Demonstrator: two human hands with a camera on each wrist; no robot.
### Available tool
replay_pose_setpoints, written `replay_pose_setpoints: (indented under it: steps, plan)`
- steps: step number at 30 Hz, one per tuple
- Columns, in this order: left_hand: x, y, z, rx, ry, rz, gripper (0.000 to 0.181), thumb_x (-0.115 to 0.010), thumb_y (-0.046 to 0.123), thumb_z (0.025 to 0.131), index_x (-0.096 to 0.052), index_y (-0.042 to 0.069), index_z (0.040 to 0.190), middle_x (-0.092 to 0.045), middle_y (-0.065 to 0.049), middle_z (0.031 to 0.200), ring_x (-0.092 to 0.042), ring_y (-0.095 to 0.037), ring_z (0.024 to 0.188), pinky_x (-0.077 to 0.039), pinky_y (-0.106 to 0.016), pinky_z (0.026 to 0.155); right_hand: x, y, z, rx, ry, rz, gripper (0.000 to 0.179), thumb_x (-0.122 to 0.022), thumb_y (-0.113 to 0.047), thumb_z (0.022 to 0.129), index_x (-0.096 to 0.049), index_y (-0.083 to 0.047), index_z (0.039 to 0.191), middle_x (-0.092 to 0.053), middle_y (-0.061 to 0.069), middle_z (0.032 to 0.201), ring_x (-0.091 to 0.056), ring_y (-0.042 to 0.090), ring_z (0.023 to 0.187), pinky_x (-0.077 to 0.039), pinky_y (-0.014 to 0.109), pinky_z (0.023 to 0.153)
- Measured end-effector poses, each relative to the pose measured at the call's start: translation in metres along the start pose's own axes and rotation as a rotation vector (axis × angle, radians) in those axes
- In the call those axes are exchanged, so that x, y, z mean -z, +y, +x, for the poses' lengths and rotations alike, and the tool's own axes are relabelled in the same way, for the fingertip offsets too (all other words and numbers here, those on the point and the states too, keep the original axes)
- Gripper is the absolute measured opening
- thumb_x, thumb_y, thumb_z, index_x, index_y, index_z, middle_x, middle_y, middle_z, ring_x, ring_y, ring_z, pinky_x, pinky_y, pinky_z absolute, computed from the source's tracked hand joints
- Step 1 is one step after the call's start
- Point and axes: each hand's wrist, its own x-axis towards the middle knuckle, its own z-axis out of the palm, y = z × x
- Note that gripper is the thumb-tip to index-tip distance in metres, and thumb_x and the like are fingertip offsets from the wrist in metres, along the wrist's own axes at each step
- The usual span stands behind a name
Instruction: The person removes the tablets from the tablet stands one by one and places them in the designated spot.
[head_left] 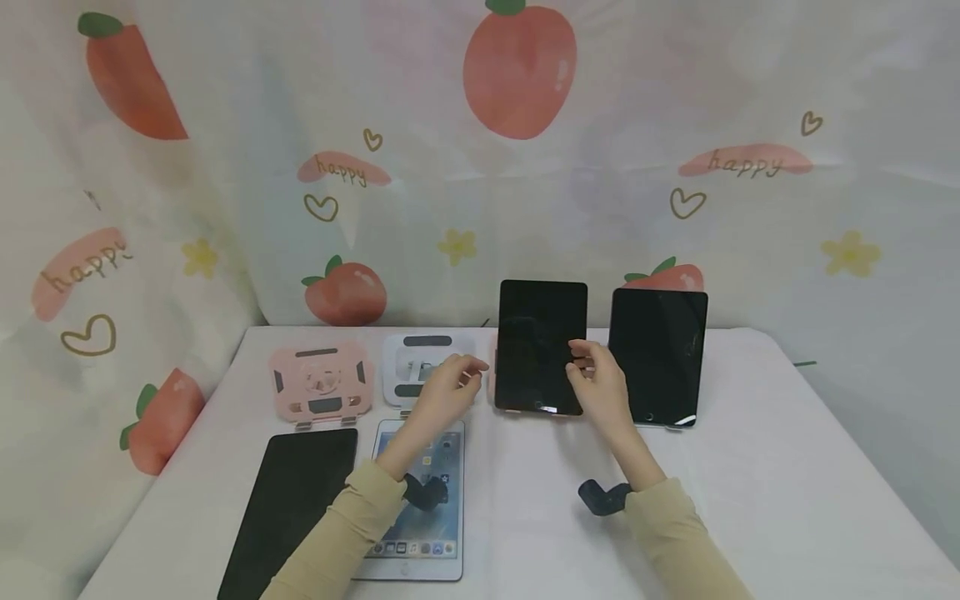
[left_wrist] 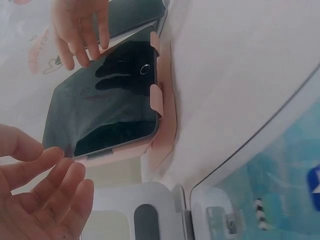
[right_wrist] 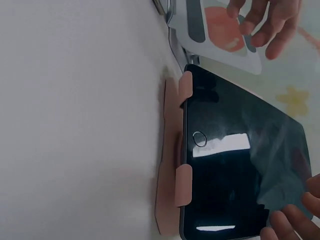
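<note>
A black tablet [head_left: 542,325] leans upright at the back of the table on a pink stand [right_wrist: 184,185], whose two clips catch its lower edge. My left hand [head_left: 450,390], its fingers loosely bent, hovers just off the tablet's left side, above a pale grey stand [head_left: 391,379]. At the right side, my right hand [head_left: 604,392] hovers with half-curled fingers near the edge and in front of the glass; contact cannot be made out. Neither hand holds anything. Right of it stands a second black tablet [head_left: 663,358], also propped upright.
A pink stand [head_left: 283,404] lies unfolded at the back left. In front of it lie a dark tablet [head_left: 288,500] and a white-framed tablet [head_left: 442,529] with a lit screen, partly under my left arm. A printed curtain [head_left: 420,192] hangs behind the white table [head_left: 765,467].
</note>
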Motion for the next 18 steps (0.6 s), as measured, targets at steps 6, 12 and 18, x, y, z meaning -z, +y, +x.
replay_pose_setpoints:
  steps: [6, 12, 18]
  plan:
    - [0.002, 0.004, 0.021, -0.061, 0.019, 0.031, 0.023, -0.052, 0.008, 0.092, -0.067, 0.004, 0.109, -0.064, -0.012, 0.099, -0.061, -0.024, 0.089, -0.051, -0.035, 0.078, 0.005, -0.003, 0.009, 0.02, 0.011, -0.027, 0.036, -0.054, -0.005, 0.093, -0.052, -0.001, 0.128, -0.056, 0.019, 0.123, -0.057, 0.033, 0.11, -0.049, 0.047, 0.096]
    - [0.01, 0.011, 0.039, -0.065, 0.037, 0.043, 0.025, -0.051, 0.008, 0.092, -0.066, 0.004, 0.111, -0.064, -0.012, 0.101, -0.062, -0.026, 0.092, -0.052, -0.037, 0.08, 0.013, -0.01, 0.02, 0.031, 0.021, -0.068, 0.038, -0.054, -0.006, 0.093, -0.05, 0.001, 0.13, -0.054, 0.021, 0.124, -0.056, 0.034, 0.11, -0.048, 0.048, 0.095]
    - [0.011, 0.016, 0.055, -0.07, 0.032, 0.087, 0.026, -0.051, 0.009, 0.092, -0.065, 0.004, 0.114, -0.066, -0.013, 0.105, -0.063, -0.027, 0.094, -0.052, -0.039, 0.084, 0.022, -0.018, 0.035, 0.058, 0.021, -0.125, 0.042, -0.054, -0.008, 0.093, -0.049, 0.004, 0.133, -0.053, 0.024, 0.123, -0.056, 0.038, 0.11, -0.049, 0.05, 0.092]
